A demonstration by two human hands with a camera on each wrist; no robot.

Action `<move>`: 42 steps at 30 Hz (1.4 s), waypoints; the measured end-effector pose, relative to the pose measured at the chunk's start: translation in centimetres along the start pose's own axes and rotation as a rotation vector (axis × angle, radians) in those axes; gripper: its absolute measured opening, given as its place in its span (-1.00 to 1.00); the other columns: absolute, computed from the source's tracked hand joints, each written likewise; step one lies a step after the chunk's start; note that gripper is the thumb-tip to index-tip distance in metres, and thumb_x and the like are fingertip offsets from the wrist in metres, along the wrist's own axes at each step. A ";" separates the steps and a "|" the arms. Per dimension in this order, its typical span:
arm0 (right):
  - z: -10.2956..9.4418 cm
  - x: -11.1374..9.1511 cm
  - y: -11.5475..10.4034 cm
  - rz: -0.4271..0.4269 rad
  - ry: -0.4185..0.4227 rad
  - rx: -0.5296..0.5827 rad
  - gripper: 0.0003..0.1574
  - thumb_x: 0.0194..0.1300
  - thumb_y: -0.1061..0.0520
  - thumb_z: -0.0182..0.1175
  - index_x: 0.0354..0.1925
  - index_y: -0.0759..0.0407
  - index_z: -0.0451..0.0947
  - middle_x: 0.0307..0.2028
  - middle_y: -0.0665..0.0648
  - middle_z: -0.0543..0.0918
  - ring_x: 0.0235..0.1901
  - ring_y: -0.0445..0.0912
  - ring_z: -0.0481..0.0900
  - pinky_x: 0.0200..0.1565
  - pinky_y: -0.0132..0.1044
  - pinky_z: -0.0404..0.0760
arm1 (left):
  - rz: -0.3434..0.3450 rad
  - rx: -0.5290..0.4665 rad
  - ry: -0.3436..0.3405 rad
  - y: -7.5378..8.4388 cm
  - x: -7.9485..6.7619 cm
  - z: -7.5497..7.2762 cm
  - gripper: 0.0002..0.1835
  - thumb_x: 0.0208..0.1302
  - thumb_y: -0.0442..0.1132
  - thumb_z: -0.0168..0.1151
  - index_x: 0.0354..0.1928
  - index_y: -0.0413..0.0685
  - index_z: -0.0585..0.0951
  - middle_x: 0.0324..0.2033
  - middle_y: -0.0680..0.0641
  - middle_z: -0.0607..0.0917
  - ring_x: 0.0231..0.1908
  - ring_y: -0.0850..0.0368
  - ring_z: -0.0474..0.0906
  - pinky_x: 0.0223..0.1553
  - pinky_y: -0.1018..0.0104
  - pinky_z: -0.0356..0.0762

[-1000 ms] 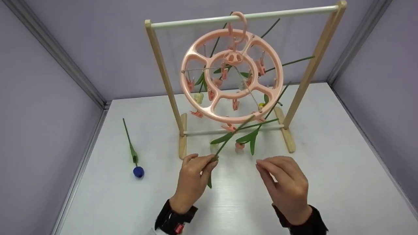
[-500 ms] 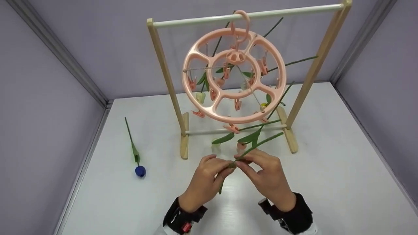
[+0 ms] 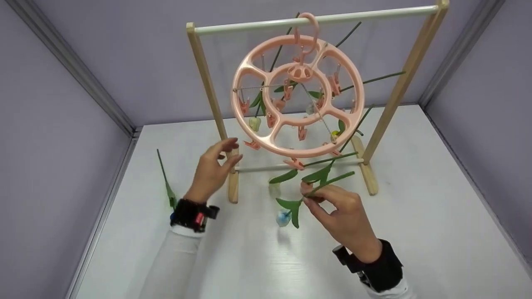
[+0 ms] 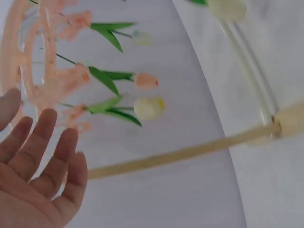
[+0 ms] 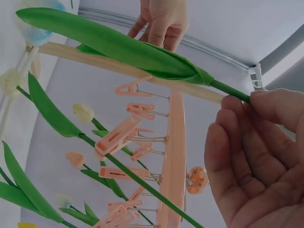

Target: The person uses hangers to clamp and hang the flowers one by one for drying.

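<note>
My right hand (image 3: 343, 214) pinches the green stem of an artificial tulip (image 3: 284, 218) with a pale blue and white bloom. The bloom points down and left, the bare stem end up and right. In the right wrist view, the thumb and fingertips grip the stem (image 5: 230, 90) below its long leaf. My left hand (image 3: 214, 168) is raised beside the left post, fingers loosely bent and holding nothing. In the left wrist view its fingers are spread near the pink clips (image 4: 71, 78). A round pink clip hanger (image 3: 236, 79) hangs in front of both hands.
The hanger's hook sits on the white rail (image 3: 374, 15) of a wooden stand (image 3: 210, 91). Several tulips, such as a cream one (image 5: 83, 113), hang in its clips, stems sticking out. A dark blue tulip (image 3: 169, 193) lies at left, its bloom mostly behind the left wrist.
My right hand came in and took the tulip's stem from my left hand. The left hand let go and moved left and up to the stand's left post.
</note>
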State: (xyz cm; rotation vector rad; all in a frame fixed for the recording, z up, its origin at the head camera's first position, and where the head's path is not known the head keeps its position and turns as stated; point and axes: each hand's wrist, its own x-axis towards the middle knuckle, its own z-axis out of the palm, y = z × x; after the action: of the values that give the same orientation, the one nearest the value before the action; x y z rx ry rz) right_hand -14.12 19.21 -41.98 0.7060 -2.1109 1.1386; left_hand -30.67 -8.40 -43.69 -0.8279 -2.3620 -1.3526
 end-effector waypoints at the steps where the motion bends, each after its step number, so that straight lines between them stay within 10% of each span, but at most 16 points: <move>1: -0.1 0.0 0.0 0.017 -0.002 0.008 -0.61 0.16 0.42 0.38 -0.04 0.16 0.69 -0.16 0.03 0.74 -0.28 -0.18 0.67 -0.20 -0.46 0.59 | -0.029 -0.023 -0.064 -0.6 1.0 -0.6 -0.50 0.31 -0.18 0.35 0.27 -0.10 0.53 0.01 -0.03 0.66 0.01 0.04 0.55 -0.03 0.07 0.52; 6: -0.3 0.1 0.1 0.078 -0.016 0.037 -0.68 0.25 0.38 0.33 -0.02 0.21 0.65 -0.14 0.07 0.73 -0.30 -0.18 0.68 -0.20 -0.45 0.60 | -0.094 -0.152 -0.346 -2.1 4.7 -1.9 -0.43 0.29 -0.17 0.38 0.33 0.01 0.50 0.03 -0.01 0.63 0.00 0.02 0.55 -0.03 0.05 0.49; 10: -0.6 0.1 0.0 0.093 -0.026 0.035 -0.71 0.28 0.36 0.31 -0.03 0.20 0.65 -0.16 0.03 0.73 -0.32 -0.20 0.66 -0.22 -0.45 0.59 | -0.078 -0.174 -0.437 -2.1 6.1 -1.7 -0.59 0.30 -0.16 0.36 0.18 0.05 0.62 -0.06 0.02 0.68 -0.07 0.08 0.58 -0.05 0.12 0.53; 33: -0.9 0.6 0.7 0.065 -0.001 0.009 -0.71 0.25 0.36 0.34 -0.07 0.14 0.68 -0.21 0.02 0.74 -0.34 -0.19 0.67 -0.22 -0.47 0.60 | -0.147 -0.389 -0.588 -0.1 5.0 0.7 -0.61 0.27 -0.25 0.38 0.14 -0.01 0.62 -0.09 -0.04 0.75 -0.08 -0.03 0.68 -0.10 0.16 0.64; 42: -1.0 0.9 1.6 0.059 -0.007 -0.059 -0.76 0.21 0.37 0.37 -0.19 0.11 0.67 -0.32 -0.06 0.68 -0.39 -0.20 0.62 -0.31 -0.49 0.55 | -0.030 -0.277 -0.484 1.4 3.2 2.3 -0.70 0.23 -0.16 0.43 0.02 0.05 0.72 -0.15 0.01 0.75 -0.27 0.11 0.67 -0.22 0.22 0.66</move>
State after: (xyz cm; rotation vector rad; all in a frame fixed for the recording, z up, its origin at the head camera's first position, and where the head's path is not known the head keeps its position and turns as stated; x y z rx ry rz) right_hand -15.53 20.65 -41.73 0.6243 -2.1748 1.1015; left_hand -32.28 -4.77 -42.26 -1.3340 -2.5690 -1.6727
